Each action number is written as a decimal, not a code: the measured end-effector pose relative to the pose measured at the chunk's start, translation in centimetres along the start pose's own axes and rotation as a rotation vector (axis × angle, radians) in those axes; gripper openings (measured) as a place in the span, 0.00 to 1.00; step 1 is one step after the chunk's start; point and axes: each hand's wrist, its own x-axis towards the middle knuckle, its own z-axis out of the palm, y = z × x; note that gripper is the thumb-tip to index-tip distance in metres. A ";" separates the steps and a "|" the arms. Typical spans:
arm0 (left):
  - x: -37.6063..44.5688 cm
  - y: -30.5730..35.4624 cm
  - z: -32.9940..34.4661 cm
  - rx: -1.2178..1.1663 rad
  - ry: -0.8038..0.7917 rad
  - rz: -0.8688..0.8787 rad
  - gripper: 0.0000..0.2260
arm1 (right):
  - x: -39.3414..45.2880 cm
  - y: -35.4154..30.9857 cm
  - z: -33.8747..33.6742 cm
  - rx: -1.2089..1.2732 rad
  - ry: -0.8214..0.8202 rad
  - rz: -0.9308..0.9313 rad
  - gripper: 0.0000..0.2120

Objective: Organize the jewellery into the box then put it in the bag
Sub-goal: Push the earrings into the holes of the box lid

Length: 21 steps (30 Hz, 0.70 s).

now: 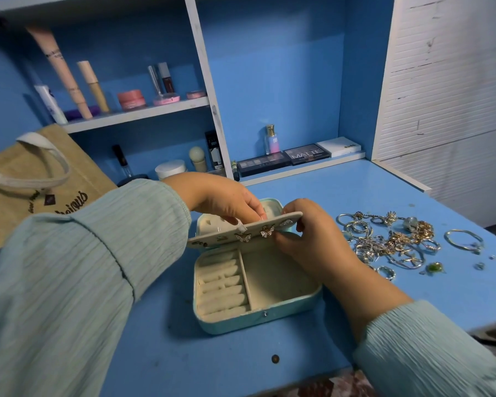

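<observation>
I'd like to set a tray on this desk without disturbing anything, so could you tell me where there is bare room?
The desk is bare along its near edge, in front of the box and between the two sleeves. There is also a bare strip between the palettes and the jewellery pile. It is crowded right of the box, where the pile spreads, and at the left, where the bag stands.

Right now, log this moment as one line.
left hand: pinching earring panel | right hand: holding panel edge | jewellery box: open | jewellery pile: on desk

Your open jewellery box (258, 305) sits at table centre. The jewellery pile (390, 239) lies at three o'clock, the bag (40, 179) at ten o'clock, shelves (138, 113) at twelve.
</observation>
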 end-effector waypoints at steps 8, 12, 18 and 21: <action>-0.1 0.3 -0.3 0.088 0.041 -0.049 0.03 | 0.0 -0.2 -0.1 0.029 0.015 0.014 0.09; -0.1 0.4 -0.3 0.083 0.034 -0.056 0.02 | -0.1 -0.3 -0.1 0.019 0.021 0.019 0.08; -0.4 0.7 -0.3 0.113 0.004 -0.055 0.04 | 0.0 -0.3 -0.2 0.012 0.031 0.045 0.07; -0.5 0.5 -0.1 0.113 0.015 -0.053 0.05 | 0.0 -0.3 -0.1 0.025 0.038 0.057 0.07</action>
